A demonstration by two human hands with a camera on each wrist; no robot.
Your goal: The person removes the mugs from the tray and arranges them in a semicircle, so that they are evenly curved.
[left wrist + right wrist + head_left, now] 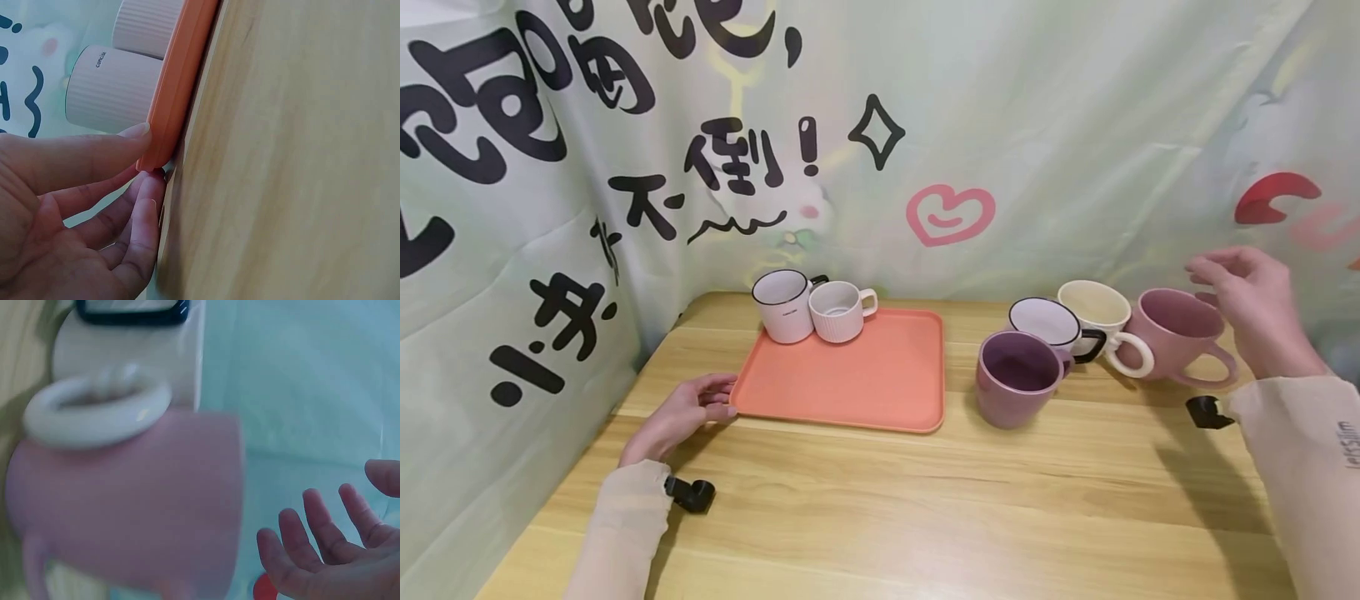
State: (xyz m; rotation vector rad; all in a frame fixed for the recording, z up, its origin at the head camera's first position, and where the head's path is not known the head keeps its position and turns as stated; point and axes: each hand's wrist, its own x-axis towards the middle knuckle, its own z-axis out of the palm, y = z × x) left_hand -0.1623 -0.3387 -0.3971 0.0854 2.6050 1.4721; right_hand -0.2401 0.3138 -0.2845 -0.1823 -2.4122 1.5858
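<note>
At the left edge of an orange tray [850, 383], my left hand [688, 410] holds the rim, its thumb [94, 159] on the side and fingertips at the underside. On the tray's back left stand a white mug [784, 312] with a dark rim and a smaller ribbed white mug [837, 312]. My right hand [1255, 300] is raised beside the pink mug [1172, 333], with nothing in it. The right wrist view shows its fingers [325, 534] spread loosely, apart from the pink mug [137, 500].
Left of the pink mug cluster a cream mug [1093, 308] with a ring handle, a white mug [1043, 317] with black rim and handle, and a purple mug [1015, 383]. A printed curtain [1060, 167] hangs behind the wooden table [925, 517].
</note>
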